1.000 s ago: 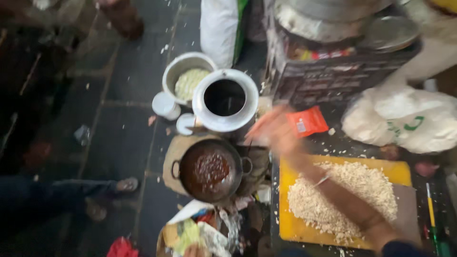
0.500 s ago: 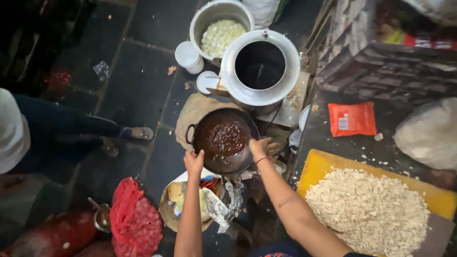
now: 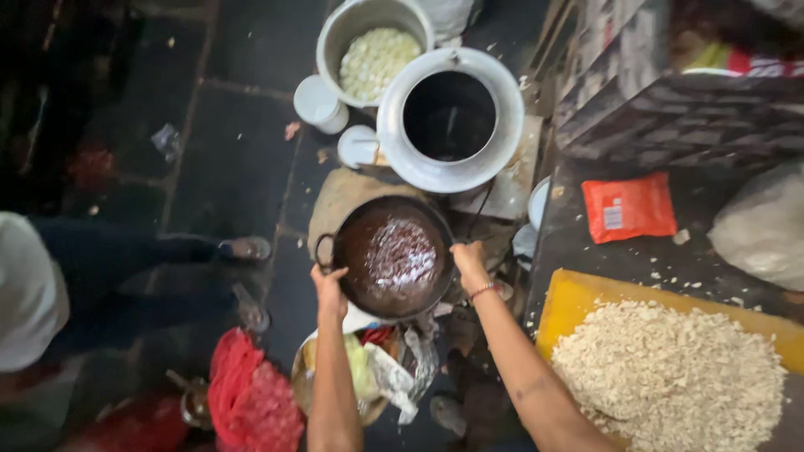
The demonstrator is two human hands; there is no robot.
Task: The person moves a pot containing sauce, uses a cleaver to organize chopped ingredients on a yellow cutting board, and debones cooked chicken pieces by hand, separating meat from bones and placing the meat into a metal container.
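You are gripping a dark two-handled wok from both sides. Your left hand is closing around the loop handle on the pan's near-left rim; your right hand is clamping the opposite rim, fingers curled over the edge, a red-and-white bangle sitting at the wrist. The wok is lying squarely between the two hands, roughly level, with a dark reddish-brown sauce glistening inside it.

Just beyond the wok, a wide-rimmed white metal pot is standing with a dark interior. Behind that one, a steel pot is holding pale chopped pieces. Two small white lids or cups are lying beside these pots on the dark stone floor.

Under your forearms a round tray is carrying greens and crumpled wrappers. To its left a red mesh bag is slumping on the floor. At your right, a yellow board is bearing a heap of pale flaky grain; a red-orange packet is lying on the dark counter beyond it, well apart from your right hand.

At the far left another person is standing, a sandalled foot near the wok's left side but not touching it.
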